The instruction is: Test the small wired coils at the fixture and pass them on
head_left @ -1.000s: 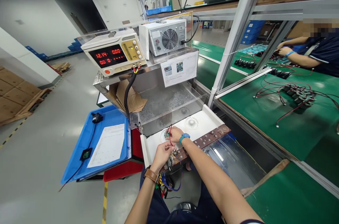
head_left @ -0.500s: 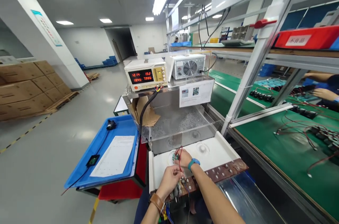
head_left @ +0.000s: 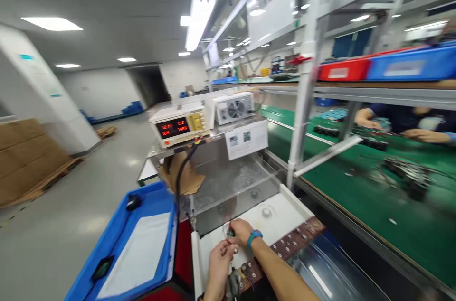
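Observation:
My right hand (head_left: 241,232), with a blue band at its wrist, is closed around a small green circuit board (head_left: 231,233), of which only an edge shows. Thin red wires (head_left: 228,219) rise from it, blurred. Close against it, my left hand (head_left: 220,259) pinches a red wire (head_left: 228,242) between thumb and fingertips. Both hands are over the white tray (head_left: 285,206). In front of them runs a brown strip (head_left: 295,240) with rows of metal studs. Clips and leads (head_left: 235,278) at its left end are partly hidden by my left hand.
A power supply (head_left: 174,126) with red digits stands on the metal stand, beside a unit with a fan (head_left: 235,108). To the left, a blue tray (head_left: 119,196) holds paper and black parts. On the right, a co-worker's hands (head_left: 423,135) are over the green bench (head_left: 356,196).
The view has swung right and tilted up, with blur. My left hand has risen from beside the studded strip to meet my right hand, which still holds the circuit board.

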Available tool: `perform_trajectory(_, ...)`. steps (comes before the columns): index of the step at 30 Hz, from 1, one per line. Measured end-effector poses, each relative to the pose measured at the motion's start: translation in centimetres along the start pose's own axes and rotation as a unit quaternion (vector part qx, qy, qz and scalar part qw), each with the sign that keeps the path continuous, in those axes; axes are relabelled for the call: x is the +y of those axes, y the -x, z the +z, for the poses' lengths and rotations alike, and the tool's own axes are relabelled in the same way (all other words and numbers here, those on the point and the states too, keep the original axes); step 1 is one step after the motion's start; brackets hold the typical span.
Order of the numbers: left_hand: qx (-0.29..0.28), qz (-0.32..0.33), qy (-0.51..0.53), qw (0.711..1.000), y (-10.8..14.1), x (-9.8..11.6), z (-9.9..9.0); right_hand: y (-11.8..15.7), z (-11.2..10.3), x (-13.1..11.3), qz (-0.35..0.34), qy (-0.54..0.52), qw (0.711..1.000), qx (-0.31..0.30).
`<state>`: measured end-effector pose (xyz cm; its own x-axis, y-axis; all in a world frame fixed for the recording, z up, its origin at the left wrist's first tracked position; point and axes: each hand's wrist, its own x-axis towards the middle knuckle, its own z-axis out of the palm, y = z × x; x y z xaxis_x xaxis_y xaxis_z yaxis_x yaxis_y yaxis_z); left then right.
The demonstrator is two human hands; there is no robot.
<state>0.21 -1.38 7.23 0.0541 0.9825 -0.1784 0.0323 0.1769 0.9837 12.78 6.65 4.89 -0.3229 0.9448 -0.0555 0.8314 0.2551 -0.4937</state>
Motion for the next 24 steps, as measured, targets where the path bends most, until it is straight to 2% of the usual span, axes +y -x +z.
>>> perform_trajectory(3, 0.06, -0.026, 0.023, 0.998, -0.6, 0.0, -0.4, 0.8, -2.2, 0.2, 0.002, -0.013, 0.998, 0.068)
perform_trajectory(5, 0.081, -0.046, 0.051, 0.994, -1.8, 0.4, 0.2, 2.1, -5.0, 1.8, 0.051, -0.021, 0.99, 0.132)
perform_trajectory(7, 0.076, -0.052, 0.078, 0.993, -3.1, 1.5, 2.3, 4.8, -8.5, 4.6, 0.126, -0.021, 0.972, 0.198)
perform_trajectory(8, 0.061, -0.052, 0.088, 0.993, -3.6, 2.3, 3.9, 6.8, -10.3, 6.3, 0.171, -0.018, 0.958, 0.231)
perform_trajectory(11, -0.026, -0.039, 0.088, 0.995, -4.5, 5.6, 10.8, 14.3, -15.9, 12.0, 0.301, 0.005, 0.899, 0.317)
perform_trajectory(14, -0.153, 0.007, 0.075, 0.985, -5.3, 9.4, 19.9, 22.0, -20.8, 17.9, 0.402, 0.029, 0.831, 0.385)
perform_trajectory(17, -0.246, 0.042, 0.072, 0.966, -6.7, 13.0, 29.3, 27.6, -25.2, 23.4, 0.491, 0.041, 0.759, 0.426)
perform_trajectory(19, -0.281, 0.056, 0.068, 0.956, -7.8, 15.0, 34.8, 29.7, -28.1, 26.9, 0.544, 0.031, 0.719, 0.43)
perform_trajectory(21, -0.303, 0.069, 0.059, 0.949, -8.8, 16.6, 38.9, 30.7, -30.6, 30.2, 0.576, 0.011, 0.7, 0.422)
perform_trajectory(23, -0.312, 0.079, 0.043, 0.946, -9.1, 17.4, 41.3, 30.9, -32.5, 33.2, 0.582, -0.009, 0.702, 0.411)
perform_trajectory(24, -0.312, 0.082, 0.033, 0.946, -9.0, 17.4, 41.7, 30.7, -33.2, 34.5, 0.579, -0.014, 0.705, 0.409)
